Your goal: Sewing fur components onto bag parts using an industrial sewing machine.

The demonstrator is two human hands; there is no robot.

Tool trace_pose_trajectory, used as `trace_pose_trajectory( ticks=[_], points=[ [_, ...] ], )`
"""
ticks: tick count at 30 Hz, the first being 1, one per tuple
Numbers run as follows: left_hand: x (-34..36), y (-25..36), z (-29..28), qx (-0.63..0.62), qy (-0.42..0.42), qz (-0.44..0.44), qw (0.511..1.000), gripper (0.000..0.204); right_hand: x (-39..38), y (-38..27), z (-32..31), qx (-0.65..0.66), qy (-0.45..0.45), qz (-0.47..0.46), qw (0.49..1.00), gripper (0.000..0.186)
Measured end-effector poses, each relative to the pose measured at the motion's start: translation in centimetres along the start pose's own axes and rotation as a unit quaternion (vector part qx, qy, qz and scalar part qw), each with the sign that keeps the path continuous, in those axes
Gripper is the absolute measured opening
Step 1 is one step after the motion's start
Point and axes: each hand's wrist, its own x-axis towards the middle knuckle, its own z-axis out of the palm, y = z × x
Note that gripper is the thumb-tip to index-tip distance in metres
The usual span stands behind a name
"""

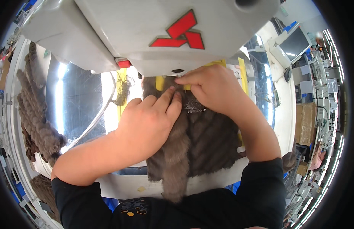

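Note:
A brown-grey fur strip (pixel 175 156) lies lengthwise on a wider dark fur piece (pixel 211 141) beneath a white machine head (pixel 108 26) with a red emblem. My left hand (pixel 148 118) presses the strip, index and middle fingers stretched toward the machine's foot, the other fingers bent. My right hand (pixel 213 86) reaches in from the right, index fingertip just under the head, thumb and other fingers curled; what they grip is hidden. Yellow tape or guides (pixel 159 84) show around the fur by the foot. A small shiny, crinkled patch (pixel 194 107) sits on the fur below my right hand.
More fur strips (pixel 34 103) are heaped at the left. A white cable (pixel 91 126) crosses the shiny plate (pixel 68 103), and tangled threads (pixel 121 91) hang nearby. At right stand a monitor (pixel 293 42), a cardboard box (pixel 304 124) and other benches. The white table edge (pixel 131 185) runs before my body.

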Motion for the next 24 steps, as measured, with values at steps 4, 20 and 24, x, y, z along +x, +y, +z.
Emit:
trace_pose_trajectory(
  ticks=[4,20,24],
  points=[
    [0.0,-0.2,0.3,0.004,0.012,-0.003,1.0,0.054,0.5,-0.2,-0.3,-0.01,-0.016,0.02,1.0,0.03],
    [1.2,-1.9,0.9,-0.026,0.016,-0.025,0.999,0.064,2.6,1.1,-0.5,0.016,0.019,0.066,0.997,0.024],
    [1.3,-2.1,0.7,-0.025,0.004,-0.033,0.999,0.064,2.9,2.8,0.5,0.044,0.057,0.005,0.997,0.024]
  ],
)
